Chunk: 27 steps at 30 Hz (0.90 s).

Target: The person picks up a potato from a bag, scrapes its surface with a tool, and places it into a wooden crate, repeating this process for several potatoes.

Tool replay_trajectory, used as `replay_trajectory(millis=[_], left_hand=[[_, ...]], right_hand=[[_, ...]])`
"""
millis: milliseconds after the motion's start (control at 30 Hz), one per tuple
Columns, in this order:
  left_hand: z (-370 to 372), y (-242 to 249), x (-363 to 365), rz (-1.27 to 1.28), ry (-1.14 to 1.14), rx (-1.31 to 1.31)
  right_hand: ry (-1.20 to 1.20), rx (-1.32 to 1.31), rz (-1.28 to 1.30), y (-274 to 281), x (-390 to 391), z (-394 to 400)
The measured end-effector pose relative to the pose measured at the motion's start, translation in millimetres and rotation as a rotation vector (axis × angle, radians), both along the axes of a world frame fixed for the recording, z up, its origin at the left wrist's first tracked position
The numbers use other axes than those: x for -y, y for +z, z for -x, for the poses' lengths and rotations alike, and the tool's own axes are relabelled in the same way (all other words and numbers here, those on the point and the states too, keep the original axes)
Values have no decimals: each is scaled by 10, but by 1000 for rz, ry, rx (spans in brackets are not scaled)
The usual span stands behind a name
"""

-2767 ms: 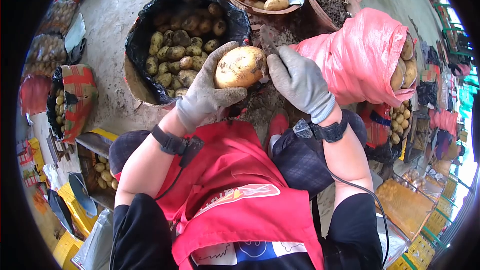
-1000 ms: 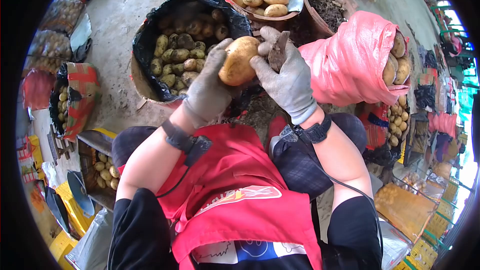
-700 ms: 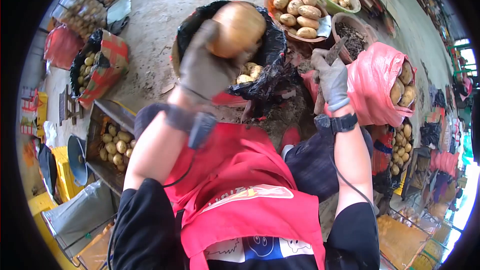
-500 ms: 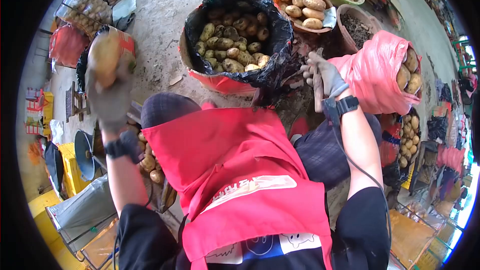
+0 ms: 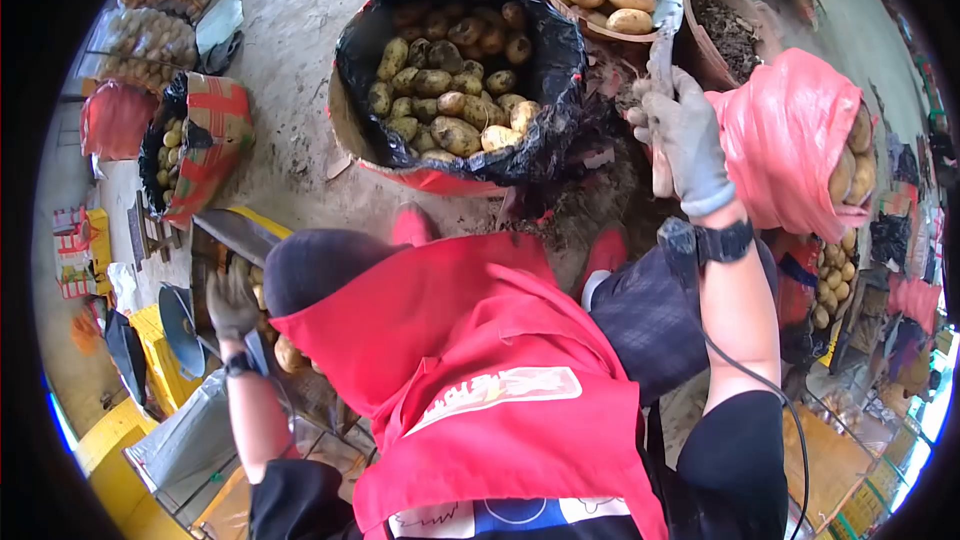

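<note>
- My left hand (image 5: 232, 305) has swung down to the crate (image 5: 232, 232), fingers' state unclear.
- The big potato has left view, presumably set down there.
- My right hand (image 5: 685, 135) clasps the knife (image 5: 660, 65).

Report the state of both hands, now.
Left hand: by the box; whether open or closed cannot be told.
Right hand: closed, holding a knife.

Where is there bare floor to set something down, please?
Concrete floor lies open but for scraps between the black-lined bin and the red-striped sack. Around the right hand it is crowded: soil tub, potato basin, pink sack.
</note>
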<state>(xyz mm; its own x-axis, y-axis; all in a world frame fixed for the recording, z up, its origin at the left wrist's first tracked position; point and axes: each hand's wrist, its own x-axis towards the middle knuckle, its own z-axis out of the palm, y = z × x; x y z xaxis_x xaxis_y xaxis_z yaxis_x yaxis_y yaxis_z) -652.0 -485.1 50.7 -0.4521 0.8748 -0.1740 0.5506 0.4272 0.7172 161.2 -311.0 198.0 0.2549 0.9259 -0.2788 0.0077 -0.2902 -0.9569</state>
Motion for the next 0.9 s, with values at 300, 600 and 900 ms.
replay_trajectory(millis=[300, 600, 900], left_hand=[[-3869, 147, -4112, 156, -596, 395], [-5766, -832, -5048, 568, -903, -843], [-5173, 45, -4399, 378, -815, 1196]], right_hand=[[29, 148, 61, 160, -226, -33], [222, 605, 69, -194, -446, -288], [369, 432, 24, -20, -357, -176]])
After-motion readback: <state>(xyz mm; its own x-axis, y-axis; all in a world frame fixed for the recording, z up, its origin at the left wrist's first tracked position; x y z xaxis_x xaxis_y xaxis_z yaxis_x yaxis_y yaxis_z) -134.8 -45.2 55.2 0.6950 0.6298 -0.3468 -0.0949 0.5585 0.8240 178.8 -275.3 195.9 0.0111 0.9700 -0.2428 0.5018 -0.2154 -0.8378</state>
